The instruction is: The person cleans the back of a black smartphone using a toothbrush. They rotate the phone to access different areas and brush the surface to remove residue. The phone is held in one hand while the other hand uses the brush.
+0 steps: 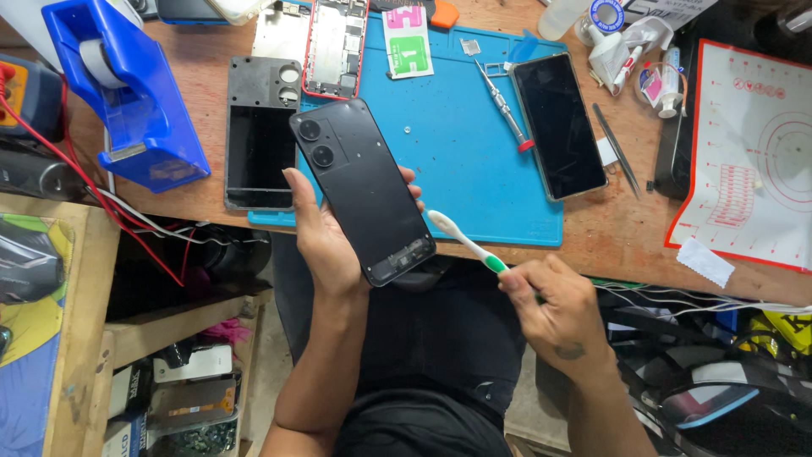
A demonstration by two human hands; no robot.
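Closest to me, left hand [326, 241] clamps the slick, stiff, light phone [364, 190] by its edges while right hand [558, 309] pinches a toothbrush [465, 241].

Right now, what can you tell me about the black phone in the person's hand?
The black phone is a flat, glossy slab seen from its back, with two round camera lenses near its top corner. It tilts diagonally above the blue mat's near edge. The left hand clasps it from beneath. A toothbrush in the right hand points toward its lower end.

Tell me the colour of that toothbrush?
White with a green grip; the toothbrush shows in the head view.
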